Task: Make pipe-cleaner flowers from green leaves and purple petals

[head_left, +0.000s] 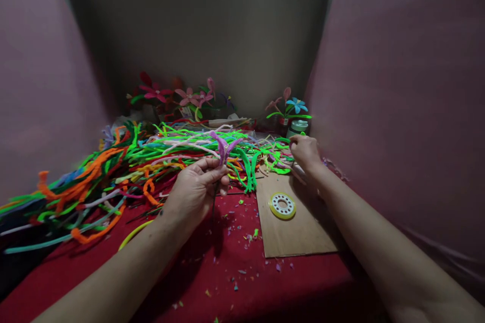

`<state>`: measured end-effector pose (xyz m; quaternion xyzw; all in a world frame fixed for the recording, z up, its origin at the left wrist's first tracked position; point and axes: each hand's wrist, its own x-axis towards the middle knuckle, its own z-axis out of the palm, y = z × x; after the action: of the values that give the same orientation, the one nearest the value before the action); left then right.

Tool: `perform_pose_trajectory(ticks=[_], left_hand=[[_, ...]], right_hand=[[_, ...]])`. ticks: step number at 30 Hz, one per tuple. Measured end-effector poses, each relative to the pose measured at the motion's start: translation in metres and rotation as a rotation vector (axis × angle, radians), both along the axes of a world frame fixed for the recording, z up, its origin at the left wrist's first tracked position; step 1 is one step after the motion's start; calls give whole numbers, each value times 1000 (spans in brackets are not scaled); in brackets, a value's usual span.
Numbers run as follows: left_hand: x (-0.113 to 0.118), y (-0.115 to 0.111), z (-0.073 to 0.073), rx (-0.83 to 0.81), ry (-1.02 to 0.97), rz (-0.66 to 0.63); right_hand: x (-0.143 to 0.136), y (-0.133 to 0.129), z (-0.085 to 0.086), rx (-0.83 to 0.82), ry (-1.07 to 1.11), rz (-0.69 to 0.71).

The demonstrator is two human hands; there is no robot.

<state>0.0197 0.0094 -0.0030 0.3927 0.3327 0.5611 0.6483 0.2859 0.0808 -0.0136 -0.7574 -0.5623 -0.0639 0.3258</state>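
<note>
My left hand [202, 181] is closed, pinching a purple pipe-cleaner flower [224, 150] upright by its base, its petals spreading upward. A thin dark stem appears to run down below the fingers. My right hand [306, 154] reaches over the back of the cardboard, fingers bent together beside green pipe-cleaner pieces [282, 140] and a lidded jar [298, 127]. What its fingertips hold, if anything, is hidden. Between the hands stand bent green pipe cleaners [250, 169]. A yellow tape roll with a white core [282, 205] lies on the cardboard sheet [295, 239].
A large heap of coloured pipe cleaners [102, 166] spreads over the left and back of the red cloth [182, 282]. Finished pipe-cleaner flowers [155, 92] stand along the back wall, with a blue flower [297, 105] at right. Small fuzzy scraps dot the cloth. Pink sheets [409, 86] flank both sides.
</note>
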Motion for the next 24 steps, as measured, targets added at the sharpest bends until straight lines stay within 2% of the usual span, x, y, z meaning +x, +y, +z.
perform_pose_trajectory(ticks=[3, 4, 6, 8, 9, 11, 15, 17, 20, 24], left_hand=[[1, 1, -1, -23, -21, -15], [1, 1, -1, -37, -29, -20], [2, 1, -1, -63, -44, -31], [2, 0, -2, -80, -62, -47], [2, 0, -2, -87, -75, -55], [2, -1, -4, -98, -98, -76], [3, -4, -6, -81, -111, -117], [4, -7, -6, -51, -105, -139], [6, -12, -4, -29, -88, -190], [9, -20, -1, -45, -79, -269]], right_hand=[[1, -8, -2, 169, 111, 5], [-1, -10, -3, 238, 211, 30], [-7, -17, -4, 385, 574, 169], [-18, -25, -3, 480, 1049, 394], [-24, -31, -2, 475, 1229, 490], [-38, -43, 1, 386, 1431, 600], [-64, -69, 11, 242, 1587, 696], [-74, -79, 15, 165, 1664, 704], [-85, -88, 19, 59, 1804, 641], [-94, -93, 21, 13, 1913, 584]])
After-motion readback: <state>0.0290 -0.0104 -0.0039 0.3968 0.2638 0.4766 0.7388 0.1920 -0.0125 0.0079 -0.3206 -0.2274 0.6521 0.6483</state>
